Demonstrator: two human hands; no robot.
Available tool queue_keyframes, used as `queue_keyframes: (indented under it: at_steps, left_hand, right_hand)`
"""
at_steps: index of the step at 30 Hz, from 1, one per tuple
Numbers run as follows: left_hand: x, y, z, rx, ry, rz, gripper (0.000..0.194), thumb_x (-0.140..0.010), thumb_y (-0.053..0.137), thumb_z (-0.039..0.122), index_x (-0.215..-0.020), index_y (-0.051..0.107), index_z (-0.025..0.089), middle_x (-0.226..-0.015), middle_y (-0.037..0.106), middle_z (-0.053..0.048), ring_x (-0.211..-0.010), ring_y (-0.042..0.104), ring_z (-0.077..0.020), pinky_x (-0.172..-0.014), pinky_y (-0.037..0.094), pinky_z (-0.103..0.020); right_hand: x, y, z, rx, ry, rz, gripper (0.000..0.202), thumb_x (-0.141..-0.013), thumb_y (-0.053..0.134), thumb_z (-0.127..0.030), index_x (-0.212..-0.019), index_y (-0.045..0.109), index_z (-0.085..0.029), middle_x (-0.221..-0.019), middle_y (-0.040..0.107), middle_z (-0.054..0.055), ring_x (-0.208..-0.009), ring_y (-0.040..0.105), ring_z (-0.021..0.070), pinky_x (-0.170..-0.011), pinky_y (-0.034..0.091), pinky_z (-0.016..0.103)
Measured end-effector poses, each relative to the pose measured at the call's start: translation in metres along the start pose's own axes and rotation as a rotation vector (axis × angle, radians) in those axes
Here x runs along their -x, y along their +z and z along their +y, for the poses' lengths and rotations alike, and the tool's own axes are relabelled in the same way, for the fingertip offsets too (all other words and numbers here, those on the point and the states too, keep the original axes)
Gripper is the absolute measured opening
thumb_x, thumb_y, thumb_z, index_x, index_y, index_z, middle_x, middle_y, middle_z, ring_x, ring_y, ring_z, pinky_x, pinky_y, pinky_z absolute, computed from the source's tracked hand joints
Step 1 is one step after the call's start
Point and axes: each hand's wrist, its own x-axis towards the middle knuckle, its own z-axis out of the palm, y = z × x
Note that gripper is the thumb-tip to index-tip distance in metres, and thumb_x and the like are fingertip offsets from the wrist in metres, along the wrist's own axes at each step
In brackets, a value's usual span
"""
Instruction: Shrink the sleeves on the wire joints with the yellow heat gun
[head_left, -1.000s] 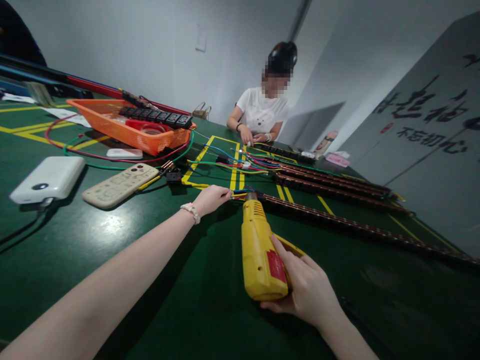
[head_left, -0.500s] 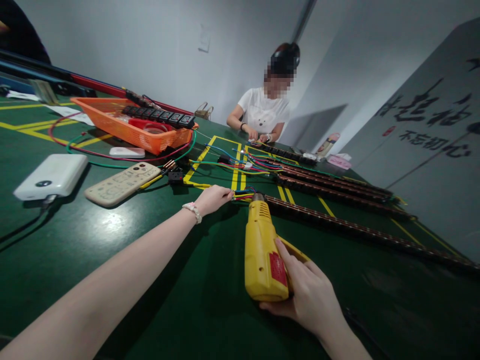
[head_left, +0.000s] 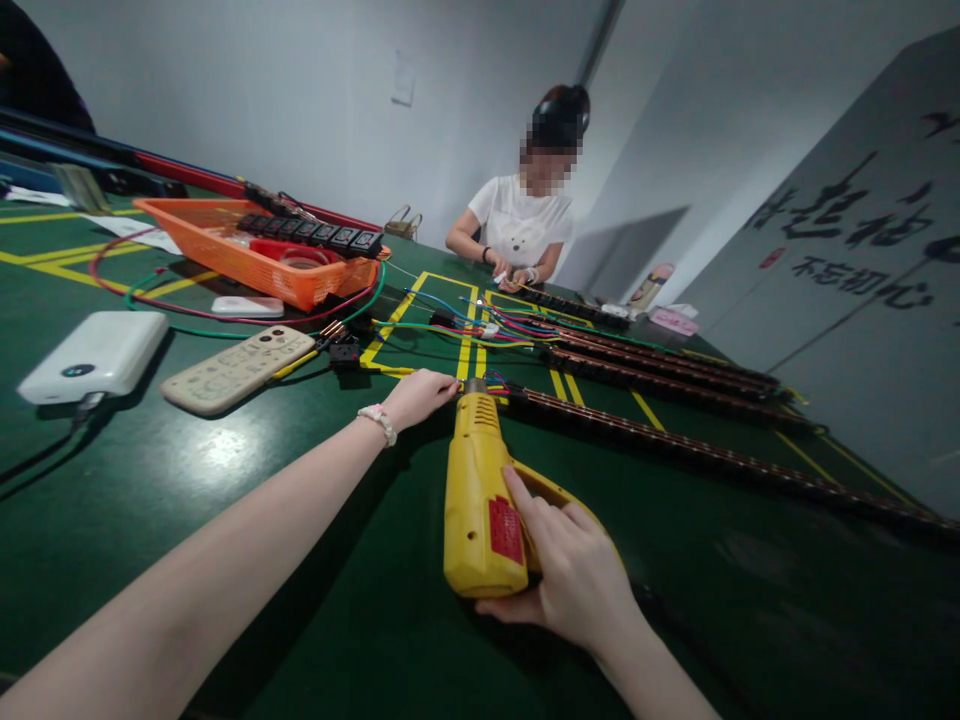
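Note:
My right hand (head_left: 574, 555) is wrapped round the handle of a yellow heat gun (head_left: 480, 490) with a red label. Its metal nozzle (head_left: 475, 385) points away from me, over the coloured wires (head_left: 496, 388) and close to my left fingertips. Those wires lead into the near end of a long dark strip (head_left: 675, 430) with copper-coloured rails. My left hand (head_left: 424, 397), with a bracelet at the wrist, is closed in a pinch on the wires' ends. The nozzle hides part of the wires.
Left on the green table lie a white power bank (head_left: 94, 355), a beige phone (head_left: 240, 370) and an orange basket (head_left: 300, 285) holding a black socket row. More copper-railed strips (head_left: 637, 372) lie beyond. Across the table, a person in a white shirt (head_left: 517, 220) handles a strip.
The heat gun has moved left in my right hand, its nozzle shifting along the wires toward my left fingers. My left hand keeps its pinch, and the view has shifted slightly.

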Motion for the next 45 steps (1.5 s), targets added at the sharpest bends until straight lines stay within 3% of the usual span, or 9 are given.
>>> queue_keyframes:
  at_steps: [7,15,25,32,39,45]
  left_hand:
    - [0.0,-0.002,0.002,-0.064,-0.048,0.015,0.046,-0.09,0.025,0.043,-0.075,0.061,0.019,-0.075,0.064,-0.006,-0.068,0.057,-0.0161,-0.053,0.028,-0.024]
    - [0.001,-0.004,0.006,-0.124,-0.081,0.02,0.045,-0.091,0.023,0.043,-0.08,0.06,0.019,-0.079,0.065,-0.006,-0.072,0.058,-0.0169,-0.055,0.031,-0.023]
    - [0.002,-0.004,0.007,-0.148,-0.064,0.047,0.044,-0.091,0.024,0.042,-0.077,0.058,0.018,-0.079,0.064,-0.006,-0.073,0.058,-0.0163,-0.056,0.032,-0.023]
    - [0.002,-0.005,0.008,-0.14,-0.06,0.042,0.043,-0.091,0.026,0.042,-0.075,0.057,0.018,-0.078,0.064,-0.006,-0.071,0.057,-0.0157,-0.056,0.031,-0.023]
    - [0.003,-0.004,0.006,-0.102,-0.049,0.046,0.043,-0.091,0.026,0.042,-0.073,0.057,0.018,-0.075,0.063,-0.005,-0.068,0.056,-0.0164,-0.056,0.03,-0.024]
    - [0.003,-0.004,0.006,-0.06,-0.056,0.043,0.043,-0.091,0.027,0.041,-0.072,0.058,0.017,-0.073,0.062,-0.006,-0.068,0.056,-0.0159,-0.056,0.031,-0.024]
  right_hand:
    - [0.0,0.0,-0.004,0.007,-0.016,0.029,0.106,-0.066,0.046,-0.074,-0.141,0.013,-0.008,-0.088,0.058,0.01,-0.071,0.054,0.0217,-0.065,0.039,0.034]
    - [0.003,0.0,0.0,0.035,-0.082,0.016,0.112,-0.064,0.045,-0.076,-0.142,0.006,-0.006,-0.091,0.06,0.012,-0.071,0.055,0.0228,-0.066,0.039,0.035]
    - [0.004,-0.003,0.006,0.027,-0.049,0.02,0.109,-0.063,0.046,-0.077,-0.141,0.014,-0.006,-0.09,0.061,0.01,-0.073,0.057,0.0219,-0.067,0.04,0.034]
    - [0.019,-0.007,0.023,0.123,-0.026,0.052,0.101,-0.069,0.051,-0.066,-0.141,0.013,-0.006,-0.094,0.062,0.012,-0.074,0.058,0.0227,-0.067,0.041,0.034]
    - [0.025,-0.01,0.024,0.153,-0.025,0.08,0.107,-0.066,0.052,-0.07,-0.141,0.01,-0.006,-0.101,0.062,0.014,-0.074,0.059,0.0227,-0.066,0.042,0.034]
    - [0.027,-0.005,0.022,0.153,0.021,0.127,0.102,-0.067,0.049,-0.071,-0.14,0.018,-0.007,-0.094,0.063,0.012,-0.072,0.058,0.0223,-0.067,0.042,0.035]
